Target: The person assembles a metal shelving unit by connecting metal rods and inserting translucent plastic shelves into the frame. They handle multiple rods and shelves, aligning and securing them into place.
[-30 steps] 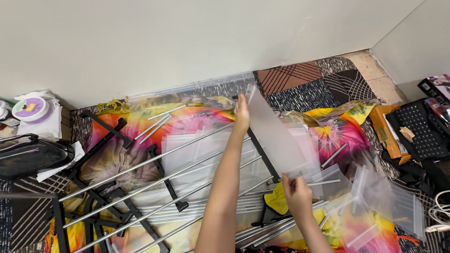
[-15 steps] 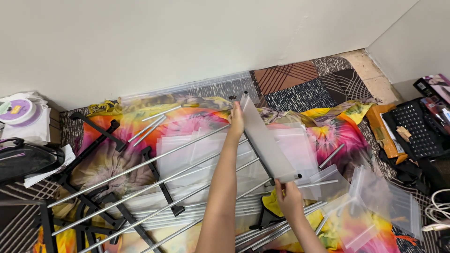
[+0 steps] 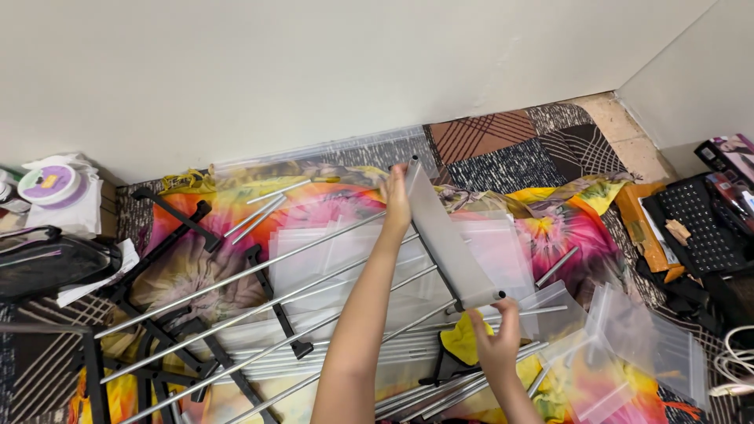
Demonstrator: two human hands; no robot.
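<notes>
Above the bright tie-dye cloth point(image 3: 550, 235) spread on the floor, both hands hold one long frosted plastic panel point(image 3: 452, 243) tilted on edge. The left hand point(image 3: 397, 200) clasps the panel's far end, near the wall, its fingers wrapped around the top corner, so that grip is clenched on the panel. The right hand point(image 3: 496, 345) pinches the near end, where a small rolled edge shows just above the fingertips; this grip too is closed on the panel. The panel runs slanting from the far hand down to the near hand, raised clear of the cloth.

Under the panel, long silver rods point(image 3: 259, 275) lie in slanting rows across the cloth, some set into black plastic brackets point(image 3: 275, 306). More clear plastic sheets point(image 3: 503, 243) lie flat beneath the rods, and another loose bunch of clear plastic bags point(image 3: 644, 338) sits to the right of the panel, close to the right hand. A yellow rag point(image 3: 463, 341) peeks out just beside that hand.

Well left of the panel, a black bag point(image 3: 47, 263) and a round purple-topped tub point(image 3: 49, 184) rest by the wall. Far to the panel's right lies a black keyboard point(image 3: 699, 224).
</notes>
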